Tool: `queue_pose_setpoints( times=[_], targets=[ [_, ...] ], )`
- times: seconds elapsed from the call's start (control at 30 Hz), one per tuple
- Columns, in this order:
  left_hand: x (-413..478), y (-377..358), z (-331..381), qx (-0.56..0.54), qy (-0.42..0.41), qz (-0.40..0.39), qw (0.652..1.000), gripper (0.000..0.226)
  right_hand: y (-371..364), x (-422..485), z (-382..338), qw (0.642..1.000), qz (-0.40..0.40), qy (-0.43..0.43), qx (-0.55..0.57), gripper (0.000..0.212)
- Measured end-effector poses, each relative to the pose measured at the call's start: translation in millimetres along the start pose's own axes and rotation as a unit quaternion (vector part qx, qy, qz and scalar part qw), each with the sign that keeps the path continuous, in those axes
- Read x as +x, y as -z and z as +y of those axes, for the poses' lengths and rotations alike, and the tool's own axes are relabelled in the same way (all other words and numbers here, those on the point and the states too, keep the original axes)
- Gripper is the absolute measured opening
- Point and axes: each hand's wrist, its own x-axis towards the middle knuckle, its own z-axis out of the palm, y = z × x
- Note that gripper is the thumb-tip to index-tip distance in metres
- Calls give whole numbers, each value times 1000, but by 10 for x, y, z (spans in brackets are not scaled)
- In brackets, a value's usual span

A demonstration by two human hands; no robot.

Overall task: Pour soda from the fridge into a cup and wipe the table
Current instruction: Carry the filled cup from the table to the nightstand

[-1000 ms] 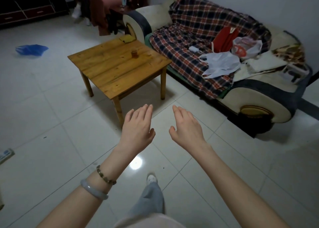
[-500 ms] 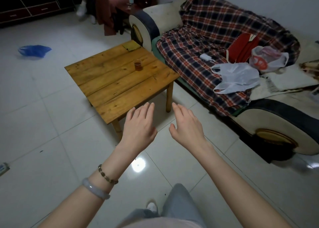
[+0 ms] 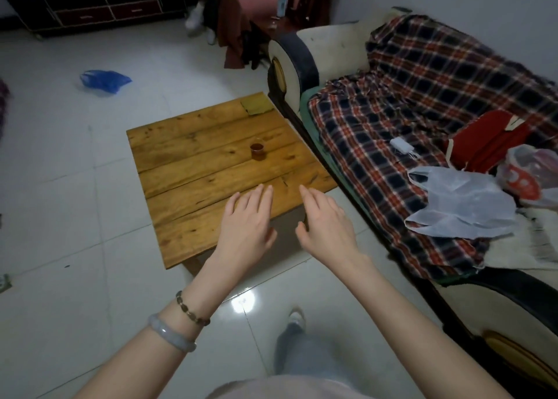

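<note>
A low wooden table (image 3: 193, 169) stands on the white tiled floor in front of me. A small brown cup (image 3: 257, 151) sits near its middle. On the table's far corner lies a yellowish cloth (image 3: 257, 105). My left hand (image 3: 246, 228) and my right hand (image 3: 326, 223) are stretched out side by side over the table's near corner, fingers straight, holding nothing. Two bracelets circle my left wrist. No fridge or soda is in view.
A sofa (image 3: 296, 63) under a plaid blanket (image 3: 401, 108) runs along the table's right side, with plastic bags (image 3: 462, 205), a red bag (image 3: 489, 140) and a white charger (image 3: 401, 144) on it. A blue bag (image 3: 104, 79) lies on the floor at far left. A dark cabinet (image 3: 99, 5) stands behind.
I have walked closer to the table, which now lies under my fingertips instead of ahead. Both hands keep the same outstretched pose.
</note>
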Motion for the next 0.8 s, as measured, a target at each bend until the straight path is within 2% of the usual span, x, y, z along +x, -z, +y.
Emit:
queue_pose_setpoints(
  times=[0.4, 0.8],
  targets=[
    [1331, -288, -105, -1, 85, 19, 996, 76, -55, 1501, 724, 997, -13, 77, 20, 66],
    [2637, -747, -795, -2, 128, -13, 992, 74, -358, 3084, 1094, 994, -47, 95, 25, 66]
  ],
)
